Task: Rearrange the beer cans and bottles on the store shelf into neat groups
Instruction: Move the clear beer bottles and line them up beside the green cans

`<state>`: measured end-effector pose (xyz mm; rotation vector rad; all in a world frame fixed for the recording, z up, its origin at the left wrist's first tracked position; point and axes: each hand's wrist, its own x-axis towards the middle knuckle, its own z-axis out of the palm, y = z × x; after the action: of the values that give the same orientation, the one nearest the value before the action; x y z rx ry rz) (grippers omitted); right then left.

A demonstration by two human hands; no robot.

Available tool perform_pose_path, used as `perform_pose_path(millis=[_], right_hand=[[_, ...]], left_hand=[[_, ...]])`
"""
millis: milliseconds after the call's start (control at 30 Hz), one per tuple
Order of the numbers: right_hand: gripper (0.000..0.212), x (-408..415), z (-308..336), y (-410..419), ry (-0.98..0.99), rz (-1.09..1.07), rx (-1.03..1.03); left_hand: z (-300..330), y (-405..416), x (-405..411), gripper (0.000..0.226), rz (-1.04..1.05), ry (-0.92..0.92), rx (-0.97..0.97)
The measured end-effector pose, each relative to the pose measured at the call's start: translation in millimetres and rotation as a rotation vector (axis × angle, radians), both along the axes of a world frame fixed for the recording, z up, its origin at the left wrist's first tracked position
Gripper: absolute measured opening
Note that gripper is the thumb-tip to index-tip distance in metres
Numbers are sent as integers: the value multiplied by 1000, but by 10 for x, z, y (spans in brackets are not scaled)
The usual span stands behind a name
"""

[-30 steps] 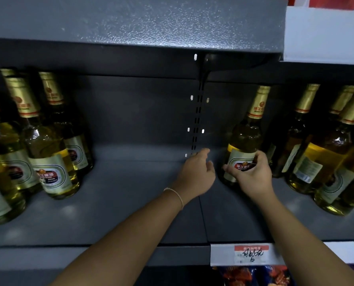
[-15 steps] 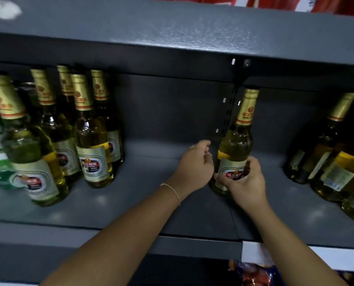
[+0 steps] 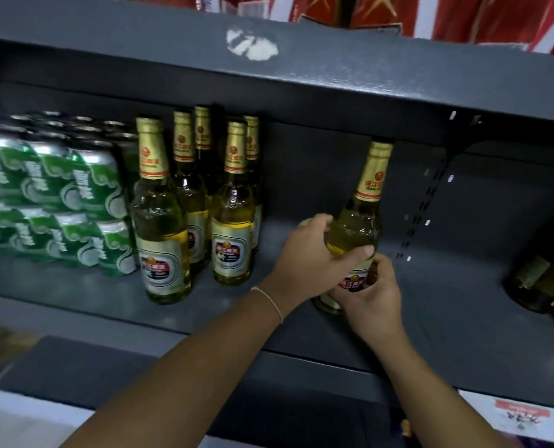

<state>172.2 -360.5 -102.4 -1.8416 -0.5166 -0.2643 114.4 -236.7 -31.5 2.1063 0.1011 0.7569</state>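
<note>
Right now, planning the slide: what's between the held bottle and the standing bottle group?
Bare grey shelf only, seen from the head view, between the held bottle and the bottle group.

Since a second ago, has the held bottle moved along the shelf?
Yes. The held bottle was right of the slotted upright; it now sits left of it, nearer the bottle group, with both the left hand and right hand gripping it.

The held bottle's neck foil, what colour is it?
Gold, with a red band and emblem, on the held bottle; the head view shows it.
</note>
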Motion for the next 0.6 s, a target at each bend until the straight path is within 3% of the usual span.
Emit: perform_pose_path(millis=[200,600], right_hand=[[68,-377,-13,474,22,51,-5],[61,-906,-20,1075,50,131,15]], left_hand=[[6,412,-332,53,124,29,48],[73,958,-890,25,101,5,-19]])
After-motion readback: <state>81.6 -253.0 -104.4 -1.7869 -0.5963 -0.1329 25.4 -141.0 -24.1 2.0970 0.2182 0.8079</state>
